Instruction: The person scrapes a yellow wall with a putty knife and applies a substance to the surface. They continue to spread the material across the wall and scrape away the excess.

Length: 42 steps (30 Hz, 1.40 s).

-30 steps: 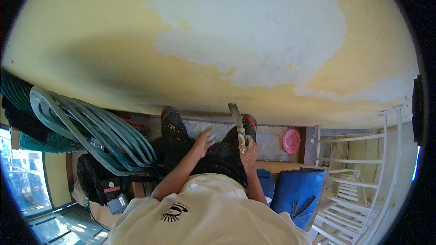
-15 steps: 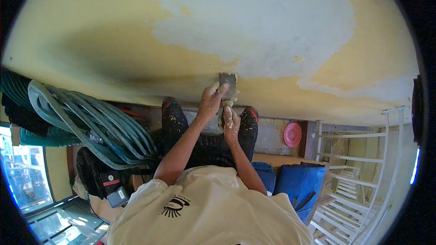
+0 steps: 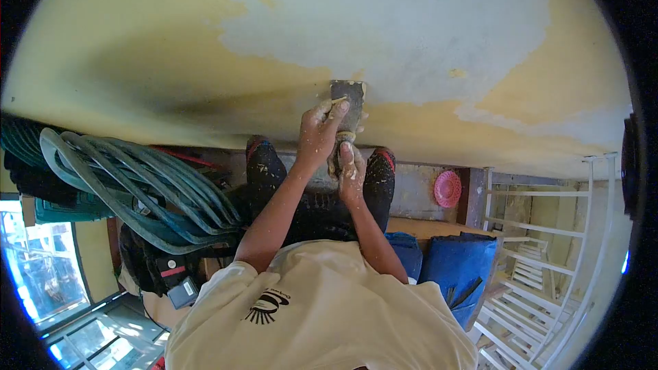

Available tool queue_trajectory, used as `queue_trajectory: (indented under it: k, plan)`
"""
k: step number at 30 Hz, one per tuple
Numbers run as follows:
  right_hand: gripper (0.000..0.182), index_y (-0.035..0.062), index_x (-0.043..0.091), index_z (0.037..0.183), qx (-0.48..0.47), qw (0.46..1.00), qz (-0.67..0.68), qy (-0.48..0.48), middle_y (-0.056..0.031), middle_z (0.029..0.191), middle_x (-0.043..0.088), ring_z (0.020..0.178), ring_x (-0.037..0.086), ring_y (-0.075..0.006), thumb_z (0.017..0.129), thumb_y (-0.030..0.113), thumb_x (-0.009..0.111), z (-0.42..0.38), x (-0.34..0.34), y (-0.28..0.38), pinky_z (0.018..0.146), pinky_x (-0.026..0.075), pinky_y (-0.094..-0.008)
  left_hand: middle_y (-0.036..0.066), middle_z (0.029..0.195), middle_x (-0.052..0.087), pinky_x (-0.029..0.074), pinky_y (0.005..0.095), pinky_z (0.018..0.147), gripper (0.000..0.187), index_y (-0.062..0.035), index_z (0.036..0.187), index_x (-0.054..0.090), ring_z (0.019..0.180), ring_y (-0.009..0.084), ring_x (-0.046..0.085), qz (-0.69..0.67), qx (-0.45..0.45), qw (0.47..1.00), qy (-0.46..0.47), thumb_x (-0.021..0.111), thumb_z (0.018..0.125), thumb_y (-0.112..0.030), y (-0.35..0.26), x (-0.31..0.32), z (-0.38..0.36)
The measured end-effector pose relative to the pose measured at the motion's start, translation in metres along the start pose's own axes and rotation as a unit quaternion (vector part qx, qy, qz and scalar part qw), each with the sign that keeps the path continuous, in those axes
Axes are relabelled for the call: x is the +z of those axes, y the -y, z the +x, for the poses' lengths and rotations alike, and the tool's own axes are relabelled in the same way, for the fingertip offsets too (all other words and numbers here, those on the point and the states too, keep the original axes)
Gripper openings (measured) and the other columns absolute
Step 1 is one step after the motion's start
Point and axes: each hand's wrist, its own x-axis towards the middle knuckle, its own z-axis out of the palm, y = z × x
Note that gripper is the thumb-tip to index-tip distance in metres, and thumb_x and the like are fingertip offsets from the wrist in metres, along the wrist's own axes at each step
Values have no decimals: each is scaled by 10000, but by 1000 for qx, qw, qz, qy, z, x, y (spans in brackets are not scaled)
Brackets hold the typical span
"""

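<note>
A putty knife (image 3: 349, 106) with a wide grey blade, its edge toward the yellow and pale grey wall (image 3: 404, 34), is held in front of the body. My right hand (image 3: 351, 168) is wrapped round its handle, with pale putty on the fingers. Closer to the blade is my left hand (image 3: 321, 131), its thumb and fingers closed on the blade's left side. Bits of putty cling to both hands and the blade edge. Whether the blade touches the wall cannot be told.
Stacked green chairs (image 3: 137, 185) stand at the left. A pink plate (image 3: 447, 188) lies on the right, near a blue folded thing (image 3: 458, 267) and a white metal ladder-like frame (image 3: 534, 231). A dark bag (image 3: 168, 264) lies at lower left.
Both hands and the putty knife have moved slightly up in view, toward the wall. The view has shifted a little. The grip on the knife looks much the same.
</note>
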Motion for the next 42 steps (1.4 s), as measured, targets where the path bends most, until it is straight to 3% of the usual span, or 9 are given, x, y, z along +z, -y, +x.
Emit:
queue_trajectory:
  k: [4,7,10,15,18,25,34,38,42]
  plan:
    - [289,-2,566,937,-289,884,-353,-102,-113,719,584,546,531,-257,803,248,622,8,-26,-38,533,431,-348,96,828,645,529,290,607,363,9,1024,539,715,202,638,73,38,996,-35,494,890,-325,35,-9,1]
    - [232,-4,561,910,-238,836,-494,-23,-176,752,594,683,579,-350,800,196,601,-8,-61,-39,598,454,-381,97,922,618,529,314,633,345,-26,1059,510,818,192,619,-184,-55,950,-245,466,895,-326,84,5,-26]
    - [196,0,565,895,-201,797,-569,-36,-180,706,589,630,570,-387,785,157,607,-27,-78,-29,548,454,-393,111,1036,569,517,346,712,398,-53,1176,438,926,198,583,-290,-388,866,-124,453,893,-333,137,-14,-60]
    - [293,1,534,753,-160,914,-366,-75,-39,585,511,456,457,-99,861,272,561,-13,-82,-62,429,369,-251,112,1094,542,468,352,820,445,-43,1198,439,1006,193,536,-233,-122,962,-73,477,883,-354,109,2,-50]
    - [240,-18,589,828,30,976,-213,-23,-137,645,569,566,535,-273,841,222,589,-19,-49,0,559,427,-364,87,968,559,448,307,791,459,-8,1154,478,912,156,546,-68,-45,995,-49,511,874,-370,68,1,-25]
    - [377,-20,550,714,-17,977,-207,-52,-71,570,506,511,477,-179,875,319,524,3,-41,-60,517,381,-342,36,610,537,423,314,585,361,13,767,573,586,134,503,101,-16,993,-57,538,867,-332,86,-15,15]
    - [352,14,551,696,100,991,-86,-37,-61,571,516,446,465,-151,864,323,539,-9,-22,-26,426,359,-314,96,578,526,388,339,546,363,39,751,560,551,141,434,144,36,985,-92,543,860,-307,70,-10,12]
    - [289,12,618,836,-117,946,-295,-63,-130,671,582,634,548,-262,837,297,565,7,-29,-57,582,405,-394,66,553,477,374,332,530,370,33,721,538,544,120,400,166,85,975,-118,547,857,-311,49,-5,12]
    - [278,22,632,906,-95,961,-253,-52,-145,709,599,707,559,-321,815,282,594,13,-19,-43,664,408,-429,62,543,466,363,335,515,379,25,690,524,531,120,381,227,75,962,-127,560,845,-319,28,-7,12]
